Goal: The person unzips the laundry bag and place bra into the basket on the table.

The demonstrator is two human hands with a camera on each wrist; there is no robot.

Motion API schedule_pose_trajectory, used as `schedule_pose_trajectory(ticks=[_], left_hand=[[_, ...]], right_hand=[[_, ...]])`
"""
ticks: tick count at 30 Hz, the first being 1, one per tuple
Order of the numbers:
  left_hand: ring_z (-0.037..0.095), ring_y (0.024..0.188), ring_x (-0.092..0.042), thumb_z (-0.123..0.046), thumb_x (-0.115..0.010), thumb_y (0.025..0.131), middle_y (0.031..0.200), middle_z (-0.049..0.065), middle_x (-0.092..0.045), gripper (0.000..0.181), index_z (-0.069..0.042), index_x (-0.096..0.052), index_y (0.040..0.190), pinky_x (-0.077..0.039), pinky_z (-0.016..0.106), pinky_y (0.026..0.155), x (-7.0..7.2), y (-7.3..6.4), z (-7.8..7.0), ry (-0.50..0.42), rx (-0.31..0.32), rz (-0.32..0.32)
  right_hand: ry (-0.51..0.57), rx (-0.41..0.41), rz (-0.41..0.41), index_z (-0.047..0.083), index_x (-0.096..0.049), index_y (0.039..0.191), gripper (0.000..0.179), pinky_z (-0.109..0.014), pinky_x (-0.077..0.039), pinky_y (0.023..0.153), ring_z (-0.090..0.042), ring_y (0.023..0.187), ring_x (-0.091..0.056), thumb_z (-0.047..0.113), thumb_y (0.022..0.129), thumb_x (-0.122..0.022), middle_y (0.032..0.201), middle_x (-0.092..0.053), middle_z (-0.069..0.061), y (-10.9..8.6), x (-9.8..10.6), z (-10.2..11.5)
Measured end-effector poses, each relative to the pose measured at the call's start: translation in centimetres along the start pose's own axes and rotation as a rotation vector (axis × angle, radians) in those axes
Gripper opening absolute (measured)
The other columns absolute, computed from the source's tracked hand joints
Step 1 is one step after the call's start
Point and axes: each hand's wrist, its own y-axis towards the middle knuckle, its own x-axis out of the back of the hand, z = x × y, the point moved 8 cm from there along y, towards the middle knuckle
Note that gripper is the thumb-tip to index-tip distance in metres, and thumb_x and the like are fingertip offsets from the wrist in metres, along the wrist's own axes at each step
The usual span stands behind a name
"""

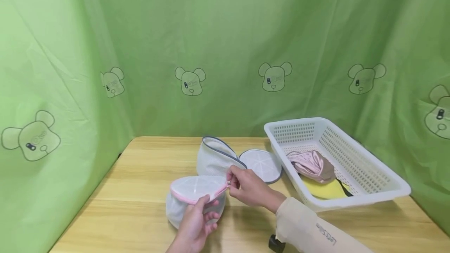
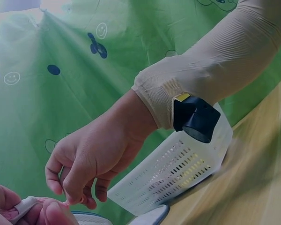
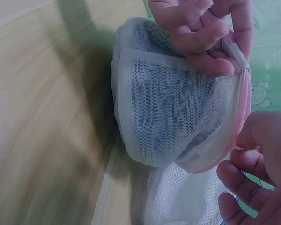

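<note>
A white mesh laundry bag (image 1: 174,211) with a pink zipper (image 3: 245,96) around its round top sits on the table in the head view. My left hand (image 1: 195,223) pinches the bag's edge at the near side of the zipper, thumb on top. At the right side of the rim, my right hand (image 1: 250,187) pinches the small zipper pull between thumb and forefinger; its other fingers are loosely bent in the right wrist view. Behind stands a second white mesh bag (image 1: 214,161) with navy trim, its round lid (image 1: 261,164) folded out flat to the right.
A white perforated basket (image 1: 355,153) stands on the right of the wooden table (image 1: 140,190). Inside lie a shiny pink cloth (image 1: 311,165), a yellow piece (image 1: 321,190) and a black strap (image 1: 343,187). A green curtain (image 1: 225,30) hangs behind and at both sides.
</note>
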Motion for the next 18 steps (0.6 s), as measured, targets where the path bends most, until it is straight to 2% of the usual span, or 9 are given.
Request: schedule_pose_trajectory(ticks=[7, 13, 18], left_hand=[[0.01, 0.075, -0.053, -0.03, -0.049, 0.1, 0.104, 0.002, -0.055, 0.043, 0.005, -0.039, 0.124, -0.045, 0.021, 0.06, 0.09, 0.06, 0.05, 0.0, -0.006, 0.009], [0.01, 0.074, -0.053, -0.03, -0.049, 0.1, 0.101, 0.002, -0.056, 0.041, 0.004, -0.04, 0.121, -0.044, 0.021, 0.06, 0.14, 0.1, -0.03, -0.002, -0.025, 0.036], [0.01, 0.074, -0.052, -0.028, -0.047, 0.1, 0.101, 0.002, -0.055, 0.039, 0.004, -0.042, 0.121, -0.043, 0.02, 0.059, 0.13, 0.08, -0.2, -0.004, -0.018, 0.027]], right_hand=[[0.014, -0.034, 0.015, 0.011, -0.054, 0.088, 0.023, -0.021, -0.045, 0.057, 0.0, 0.059, -0.047, -0.004, 0.073, -0.062, 0.068, -0.051, 0.013, -0.1, -0.1, -0.18], [0.015, -0.027, 0.015, 0.011, -0.054, 0.088, 0.023, -0.02, -0.045, 0.056, 0.0, 0.059, -0.047, -0.004, 0.073, -0.062, 0.067, -0.051, 0.013, -0.03, -0.12, -0.14], [0.007, -0.024, 0.008, 0.011, -0.053, 0.088, 0.023, -0.02, -0.045, 0.057, 0.0, 0.059, -0.047, -0.004, 0.072, -0.061, 0.067, -0.051, 0.014, 0.0, 0.01, -0.26]])
